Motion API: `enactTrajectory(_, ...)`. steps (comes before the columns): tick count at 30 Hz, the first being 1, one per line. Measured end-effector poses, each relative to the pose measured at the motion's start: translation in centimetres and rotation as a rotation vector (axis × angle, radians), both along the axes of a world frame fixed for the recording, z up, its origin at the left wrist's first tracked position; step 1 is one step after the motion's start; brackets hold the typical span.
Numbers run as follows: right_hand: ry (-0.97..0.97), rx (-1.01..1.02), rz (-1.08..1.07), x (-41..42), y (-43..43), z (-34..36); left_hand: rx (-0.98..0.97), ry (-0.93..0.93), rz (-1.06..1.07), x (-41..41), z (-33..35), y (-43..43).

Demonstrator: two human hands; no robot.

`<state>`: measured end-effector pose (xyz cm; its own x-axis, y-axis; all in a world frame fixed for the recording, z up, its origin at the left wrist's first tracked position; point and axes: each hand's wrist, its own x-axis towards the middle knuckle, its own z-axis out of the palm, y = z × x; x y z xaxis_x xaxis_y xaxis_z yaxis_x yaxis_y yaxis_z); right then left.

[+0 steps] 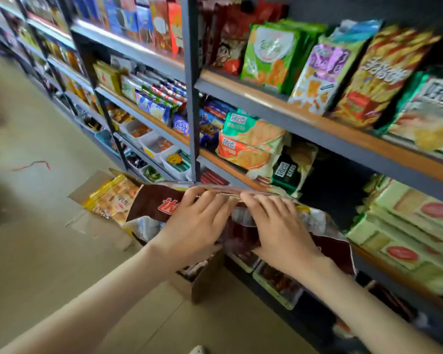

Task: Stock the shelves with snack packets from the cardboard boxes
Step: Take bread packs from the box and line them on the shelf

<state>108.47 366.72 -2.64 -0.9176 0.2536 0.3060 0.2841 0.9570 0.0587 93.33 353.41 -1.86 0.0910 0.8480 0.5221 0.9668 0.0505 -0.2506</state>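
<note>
A large brown snack packet (154, 204) with red lettering lies flat in front of the shelf, held between both my hands. My left hand (197, 223) and my right hand (279, 226) lie on top of it side by side, fingers curled over its far edge. Beneath it stands an open cardboard box (205, 277) on the floor. A second open cardboard box (87, 192) to the left holds a yellow snack packet (113, 200). The shelf level (330, 200) just beyond my hands has a dark gap.
Grey metal shelves (292, 123) run along the right, packed with snack bags, biscuit packs (248, 149) and white bins of sweets (159, 146). Pale green packs (404, 226) fill the lower right. Tan floor (36, 251) lies to the left, with a red string (33, 164) on it.
</note>
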Motion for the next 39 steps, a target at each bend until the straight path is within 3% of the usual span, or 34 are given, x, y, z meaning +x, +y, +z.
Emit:
enactTrajectory(3, 0.157, 0.129, -0.075, 8.6, -1.0, 4.6, 0.125, 0.051, -0.006, 7.5, 4.1, 0.2)
enactTrajectory(7, 0.2, 0.262, -0.233, 21.1, -2.4, 11.0, 0.233, 0.022, -0.062, 18.1, 9.0, 1.3)
enactTrajectory(15, 0.344, 0.629, -0.418, 41.9, -5.3, 21.2, 0.68, 0.039, -0.335, 36.2, 18.1, 4.3)
enactTrajectory(23, 0.408, 1.058, -0.688, 58.0, -6.8, 28.0, 0.995, 0.148, -0.605, 51.5, 27.2, 8.6)
enactTrajectory(27, 0.379, 1.149, -0.834, 64.8, -4.6, 30.6, 0.983, 0.179, -0.708, 58.3, 30.9, 12.2)
enactTrajectory(34, 0.282, 1.001, -1.014, 71.7, 2.7, 35.3, 0.882, 0.241, -0.772, 66.4, 36.9, 22.3)
enactTrajectory(39, 0.149, 1.011, -1.008, 74.9, 10.4, 38.9, 0.622, 0.203, -0.688, 69.1, 41.5, 29.0)
